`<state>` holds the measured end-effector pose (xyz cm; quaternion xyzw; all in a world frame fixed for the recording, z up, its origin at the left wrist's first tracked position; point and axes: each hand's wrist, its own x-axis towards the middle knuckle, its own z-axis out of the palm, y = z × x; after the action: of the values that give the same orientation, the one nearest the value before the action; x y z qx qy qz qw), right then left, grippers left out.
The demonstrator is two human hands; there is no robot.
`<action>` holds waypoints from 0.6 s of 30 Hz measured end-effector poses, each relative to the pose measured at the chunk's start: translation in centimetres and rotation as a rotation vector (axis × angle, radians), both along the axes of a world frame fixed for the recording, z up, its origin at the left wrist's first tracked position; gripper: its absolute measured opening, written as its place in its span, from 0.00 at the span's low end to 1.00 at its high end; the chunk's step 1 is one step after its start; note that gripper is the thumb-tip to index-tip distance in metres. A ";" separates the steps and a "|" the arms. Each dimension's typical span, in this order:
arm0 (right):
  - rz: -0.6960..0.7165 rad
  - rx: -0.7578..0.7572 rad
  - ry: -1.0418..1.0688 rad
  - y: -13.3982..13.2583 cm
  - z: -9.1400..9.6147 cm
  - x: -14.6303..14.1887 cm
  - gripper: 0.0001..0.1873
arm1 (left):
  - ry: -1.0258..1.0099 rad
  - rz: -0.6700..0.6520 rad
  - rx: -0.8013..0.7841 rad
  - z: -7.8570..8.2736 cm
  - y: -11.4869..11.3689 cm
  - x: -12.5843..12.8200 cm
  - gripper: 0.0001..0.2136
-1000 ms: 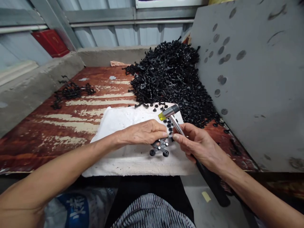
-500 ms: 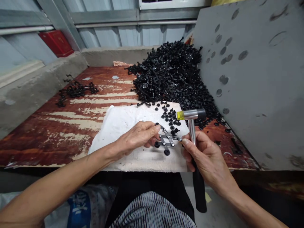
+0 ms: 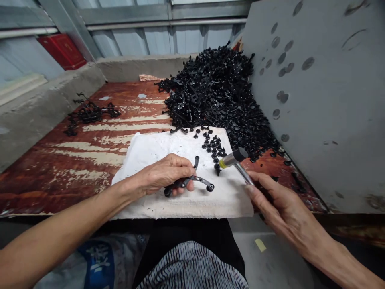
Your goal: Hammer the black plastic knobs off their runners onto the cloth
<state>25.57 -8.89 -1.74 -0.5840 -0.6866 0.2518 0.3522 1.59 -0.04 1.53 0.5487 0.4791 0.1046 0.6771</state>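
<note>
My left hand [image 3: 168, 174] is closed on a black jointed linkage [image 3: 204, 182], made of flat arms with round ends, just above the white cloth [image 3: 144, 156]. Part of the linkage is hidden behind the fingers. My right hand [image 3: 273, 200] grips a hammer [image 3: 231, 157] by its shaft; the head is a metal cylinder with a yellow face and a black face. The hammer leans left, its yellow face near the small black round-headed pieces [image 3: 214, 151] on the cloth. Most of its dark handle is hidden by the hand.
A big heap of black parts [image 3: 210, 88] fills the back right of the worn red-brown table [image 3: 90, 168]. A smaller tangle of linkages [image 3: 90, 113] lies at the left. A grey spotted panel [image 3: 325, 120] borders the right side, and a concrete ledge [image 3: 129, 66] runs along the back.
My right hand has let go of the linkage and moved right and down with the hammer, which now tilts left. My left hand has turned the linkage and drawn it slightly left.
</note>
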 end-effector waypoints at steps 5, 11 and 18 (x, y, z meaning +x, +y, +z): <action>0.030 0.084 -0.183 -0.5 -0.9 1.1 0.14 | 0.053 -0.060 -0.048 -0.8 0.7 -0.6 0.10; 0.100 0.116 -0.264 0.0 -1.0 -0.1 0.14 | 0.080 -0.083 -0.078 -0.8 0.9 -0.2 0.10; 0.165 0.123 -0.329 2.5 -1.2 -1.5 0.15 | 0.007 -0.126 -0.121 -1.2 1.1 -0.8 0.13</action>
<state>24.12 -6.44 -2.98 -0.5365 -0.7946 0.1387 0.2482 0.80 1.07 0.31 0.5364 0.4514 0.0307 0.7124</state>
